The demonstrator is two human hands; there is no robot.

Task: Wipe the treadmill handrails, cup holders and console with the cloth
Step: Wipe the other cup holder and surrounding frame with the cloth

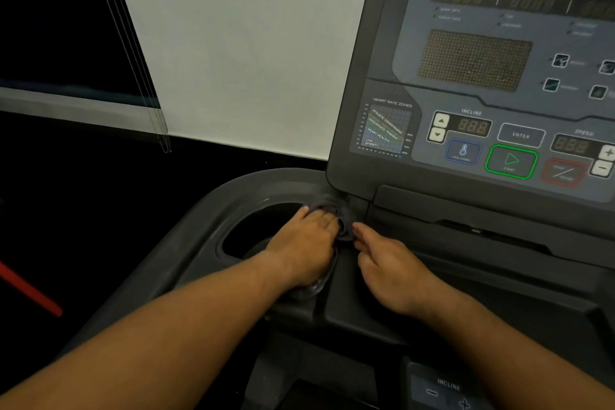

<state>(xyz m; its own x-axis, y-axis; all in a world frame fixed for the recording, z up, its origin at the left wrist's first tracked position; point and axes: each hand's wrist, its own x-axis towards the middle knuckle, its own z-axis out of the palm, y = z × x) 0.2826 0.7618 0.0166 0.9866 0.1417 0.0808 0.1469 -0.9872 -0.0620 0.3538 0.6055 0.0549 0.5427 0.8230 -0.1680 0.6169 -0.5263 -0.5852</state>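
Observation:
A dark grey cloth (329, 206) lies bunched on the right rim of the left cup holder (253, 233), just below the console's lower left corner. My left hand (304, 246) lies flat on the cloth and presses it onto the rim; most of the cloth is hidden beneath it. My right hand (386, 266) rests on the dark ledge beside the cup holder, its fingertips touching the cloth's right edge. The console (482, 83) rises at the upper right, its displays unlit.
The green START button (511, 161) and a red stop button (564, 173) sit on the console's lower panel. A small incline control pad (446, 391) is at the bottom edge. A white wall (239, 43) and a dark window with blind cords (66, 27) stand behind.

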